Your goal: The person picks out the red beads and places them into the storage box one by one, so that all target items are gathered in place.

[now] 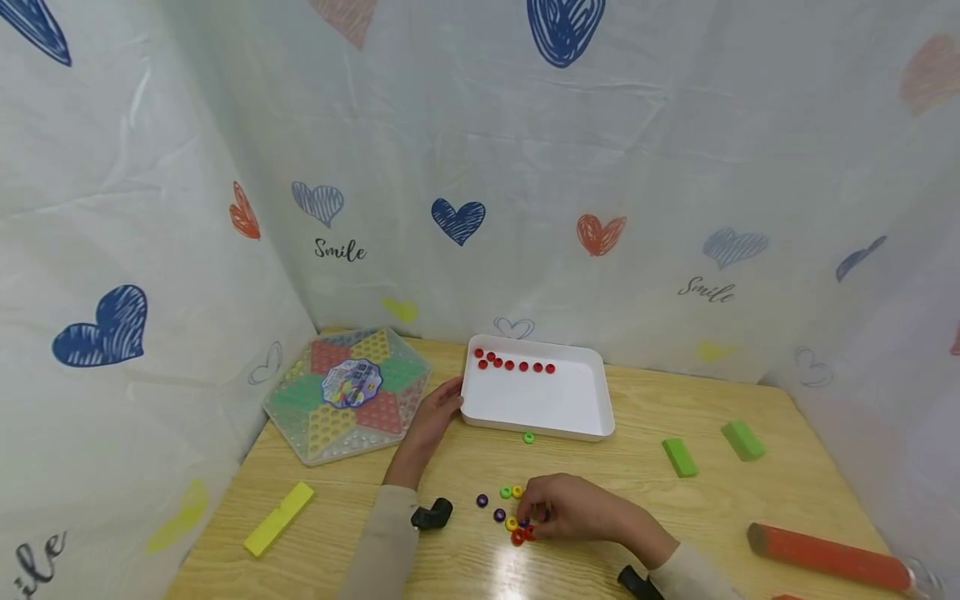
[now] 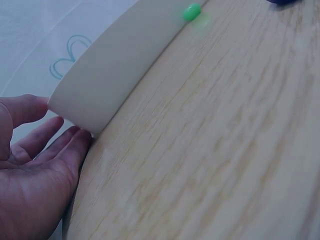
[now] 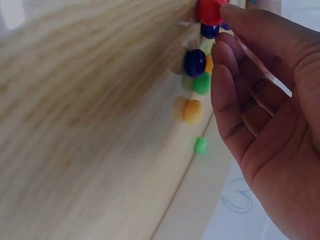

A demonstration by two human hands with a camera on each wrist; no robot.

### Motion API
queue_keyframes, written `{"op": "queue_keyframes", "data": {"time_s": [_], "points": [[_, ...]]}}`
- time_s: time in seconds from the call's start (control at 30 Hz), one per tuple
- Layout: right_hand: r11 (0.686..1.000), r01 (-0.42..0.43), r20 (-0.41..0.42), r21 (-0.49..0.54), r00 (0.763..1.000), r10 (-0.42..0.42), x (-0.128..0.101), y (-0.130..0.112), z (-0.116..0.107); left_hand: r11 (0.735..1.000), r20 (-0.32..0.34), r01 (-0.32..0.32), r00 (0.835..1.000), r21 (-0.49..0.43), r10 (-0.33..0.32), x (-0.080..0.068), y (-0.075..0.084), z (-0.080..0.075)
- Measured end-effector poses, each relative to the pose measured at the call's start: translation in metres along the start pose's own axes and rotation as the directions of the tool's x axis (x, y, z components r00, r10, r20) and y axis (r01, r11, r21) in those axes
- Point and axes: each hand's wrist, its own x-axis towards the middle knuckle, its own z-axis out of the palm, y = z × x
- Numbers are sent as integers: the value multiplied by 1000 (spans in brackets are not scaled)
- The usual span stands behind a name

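My left hand (image 1: 433,421) holds the left edge of a white tray (image 1: 540,408) near its front corner. In the left wrist view the thumb lies on the rim and the fingers meet the side below. Several red beads (image 1: 523,367) lie in the tray, most in a row near the back. My right hand (image 1: 573,508) reaches down to a loose group of beads on the table, its thumb by a red bead (image 3: 210,11); a gap shows between thumb and fingers. Yellow (image 1: 512,523), purple (image 1: 482,501) and green beads (image 1: 506,492) lie around it.
One green bead (image 1: 528,437) lies against the tray's front. A Chinese checkers board (image 1: 330,429) stands left of the tray, a yellow block (image 1: 279,521) nearer me. Right are two green blocks (image 1: 679,457) and a red tube (image 1: 832,557). A heart-printed sheet (image 1: 525,167) encloses the table.
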Motion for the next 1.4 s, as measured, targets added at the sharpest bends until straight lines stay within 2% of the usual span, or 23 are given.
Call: {"op": "queue_keyframes", "data": {"time_s": [0.3, 0.7, 0.83, 1.0, 1.17, 1.4], "points": [[1000, -10, -15, 11, 1000, 10, -4, -3, 8, 1000, -6, 14, 1000, -3, -14, -1, 1, -3], [996, 8, -45, -89, 999, -12, -6, -7, 12, 1000, -16, 15, 1000, 7, -14, -1, 3, -4], [997, 0, -55, -76, 998, -4, -7, -8, 9, 1000, -21, 16, 1000, 0, -16, -1, 4, -4], [1000, 2, -83, -21, 997, -4, -7, -10, -2, 1000, -33, 24, 999, -6, -24, -2, 5, -3], [999, -15, -114, 30, 993, 18, -5, -7, -22, 1000, -28, 5, 1000, -2, -5, -2, 5, -2], [1000, 1, -240, 13, 971, 2, 0, 10, -57, 1000, -8, 2, 1000, -4, -3, -2, 2, 0]]}}
